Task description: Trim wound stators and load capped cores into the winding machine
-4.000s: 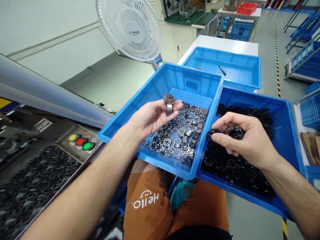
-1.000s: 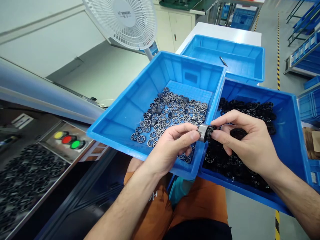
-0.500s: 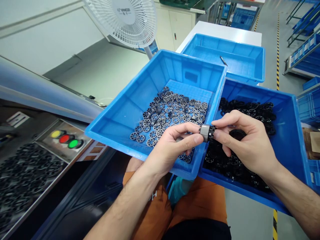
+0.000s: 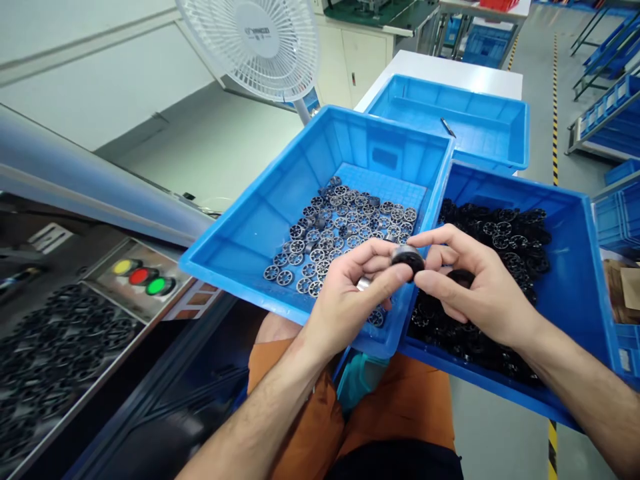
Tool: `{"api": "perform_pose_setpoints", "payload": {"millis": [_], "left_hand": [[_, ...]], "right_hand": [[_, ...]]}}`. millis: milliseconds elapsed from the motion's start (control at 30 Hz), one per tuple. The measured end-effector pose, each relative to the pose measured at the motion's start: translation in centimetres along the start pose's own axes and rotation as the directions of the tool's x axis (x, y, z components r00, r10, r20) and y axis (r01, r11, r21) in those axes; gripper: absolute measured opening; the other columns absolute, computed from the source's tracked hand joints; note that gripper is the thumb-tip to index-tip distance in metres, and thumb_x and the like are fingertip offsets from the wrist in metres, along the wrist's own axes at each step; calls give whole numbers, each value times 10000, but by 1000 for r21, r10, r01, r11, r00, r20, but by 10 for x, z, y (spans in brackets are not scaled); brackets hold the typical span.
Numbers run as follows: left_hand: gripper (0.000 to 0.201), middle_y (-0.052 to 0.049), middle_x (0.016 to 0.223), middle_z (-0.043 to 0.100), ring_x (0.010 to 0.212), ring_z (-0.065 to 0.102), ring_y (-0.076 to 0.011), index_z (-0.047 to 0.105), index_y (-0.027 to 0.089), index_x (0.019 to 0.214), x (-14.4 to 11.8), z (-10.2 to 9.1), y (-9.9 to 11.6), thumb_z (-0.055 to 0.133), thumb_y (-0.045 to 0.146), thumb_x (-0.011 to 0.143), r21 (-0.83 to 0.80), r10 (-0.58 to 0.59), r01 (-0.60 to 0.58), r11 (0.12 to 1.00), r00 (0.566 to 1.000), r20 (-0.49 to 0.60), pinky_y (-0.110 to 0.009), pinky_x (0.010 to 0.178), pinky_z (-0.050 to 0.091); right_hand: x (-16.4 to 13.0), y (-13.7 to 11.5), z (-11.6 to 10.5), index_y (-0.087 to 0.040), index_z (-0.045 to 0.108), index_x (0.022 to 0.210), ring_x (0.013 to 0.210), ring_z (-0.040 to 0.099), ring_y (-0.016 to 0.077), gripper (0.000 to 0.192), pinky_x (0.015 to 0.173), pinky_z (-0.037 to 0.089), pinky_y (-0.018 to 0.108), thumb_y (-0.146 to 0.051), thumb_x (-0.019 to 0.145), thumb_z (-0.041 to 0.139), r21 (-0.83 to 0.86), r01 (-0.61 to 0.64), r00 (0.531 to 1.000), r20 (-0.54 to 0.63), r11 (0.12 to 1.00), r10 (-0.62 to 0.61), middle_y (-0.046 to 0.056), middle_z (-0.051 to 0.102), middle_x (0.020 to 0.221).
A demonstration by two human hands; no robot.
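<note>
Between the thumb and fingers of my left hand (image 4: 357,283) is a small round part (image 4: 407,259), a silvery ring with a black face, now tilted. A second silvery piece (image 4: 364,283) shows lower down in the same palm. My right hand (image 4: 475,287) has its thumb and forefinger at the right edge of the round part. Its curled fingers also hold a black round piece (image 4: 461,277), partly hidden. Both hands are above the adjoining walls of two blue bins.
The left blue bin (image 4: 240,200) holds many spoked metal rings (image 4: 345,220); the right blue bin (image 4: 575,300) holds black spoked pieces (image 4: 510,233). Behind is another blue bin (image 4: 450,107) with a pen (image 4: 447,127). A fan (image 4: 260,40) and a button panel (image 4: 145,277) stand left.
The round part has turned from side-on to showing its black face. My right fingers have shifted slightly left around it. The view has moved a little.
</note>
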State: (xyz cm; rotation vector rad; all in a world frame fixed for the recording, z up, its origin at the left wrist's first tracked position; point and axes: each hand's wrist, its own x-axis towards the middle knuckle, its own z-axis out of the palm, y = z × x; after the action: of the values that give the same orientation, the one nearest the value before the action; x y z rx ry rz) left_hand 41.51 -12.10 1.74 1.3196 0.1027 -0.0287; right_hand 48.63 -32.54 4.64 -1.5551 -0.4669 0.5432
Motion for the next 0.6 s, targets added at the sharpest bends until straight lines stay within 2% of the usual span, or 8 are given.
{"api": "perform_pose_setpoints", "payload": {"millis": [100, 167, 267, 333, 400, 467, 533, 600], "left_hand": [[439, -27, 911, 820, 659, 643, -122, 835, 227, 1208, 0, -3, -4, 954, 582, 979, -51, 38, -38, 998, 999, -6, -232, 612, 547], [403, -29, 944, 826, 667, 639, -122, 875, 241, 1200, -1, -4, -4, 989, 536, 951, -10, 76, -77, 997, 997, -24, -242, 627, 555], [340, -6, 837, 766, 598, 569, -113, 925, 262, 1146, -5, -3, 0, 1026, 487, 912, 75, 124, -119, 990, 990, -71, -271, 614, 513], [338, 5, 757, 719, 570, 522, -116, 935, 262, 1116, -7, -3, 3, 1041, 491, 891, 102, 150, -142, 985, 985, -80, -287, 594, 453], [342, 9, 720, 698, 563, 484, -118, 934, 256, 1094, -8, -3, 5, 1049, 495, 879, 100, 181, -174, 980, 981, -69, -295, 579, 391], [326, 20, 698, 677, 564, 442, -108, 927, 247, 1068, -9, -1, 7, 1059, 471, 870, 89, 208, -201, 975, 975, -76, -297, 583, 360], [327, 25, 704, 675, 574, 420, -100, 912, 232, 1040, -11, 3, 9, 1064, 460, 862, 61, 216, -210, 976, 969, -119, -298, 588, 347], [418, 15, 750, 714, 585, 406, -92, 890, 216, 1036, -16, 4, 9, 1088, 509, 811, -2, 201, -205, 979, 961, -187, -300, 582, 327]], "right_hand": [[1, -1, -5, -261, 871, 1172, 483, 485, 41, 353, 462, 373, 245, -380, 903, 1066, -44, 15, 1000, -6, 999, -15, -64, 725, 850], [-1, -3, -5, -261, 891, 1093, 514, 531, 59, 291, 520, 431, 260, -368, 897, 1078, -131, 90, 995, -34, 987, -95, -56, 738, 836], [-7, -5, 0, -259, 896, 1042, 564, 586, 93, 221, 608, 506, 286, -337, 923, 1066, -228, 230, 965, -69, 946, -251, -55, 719, 779], [-10, -6, 4, -264, 894, 1040, 570, 592, 107, 217, 610, 506, 294, -333, 926, 1065, -247, 271, 949, -94, 930, -302, -63, 686, 731], [-12, -6, 6, -269, 894, 1039, 556, 568, 112, 224, 585, 482, 297, -361, 926, 1065, -223, 253, 954, -105, 941, -281, -65, 670, 702], [-14, -5, 2, -273, 901, 1041, 571, 550, 118, 251, 577, 466, 293, -401, 910, 1074, -184, 189, 973, -97, 965, -209, -58, 650, 698], [-16, -4, -5, -287, 911, 1105, 625, 554, 125, 305, 581, 463, 278, -451, 904, 1071, -150, 84, 991, -93, 985, -99, -44, 636, 747], [-14, -3, -9, -297, 899, 1199, 712, 604, 147, 374, 598, 498, 267, -510, 925, 1039, -102, -18, 996, -86, 995, 9, -15, 673, 858]]}}
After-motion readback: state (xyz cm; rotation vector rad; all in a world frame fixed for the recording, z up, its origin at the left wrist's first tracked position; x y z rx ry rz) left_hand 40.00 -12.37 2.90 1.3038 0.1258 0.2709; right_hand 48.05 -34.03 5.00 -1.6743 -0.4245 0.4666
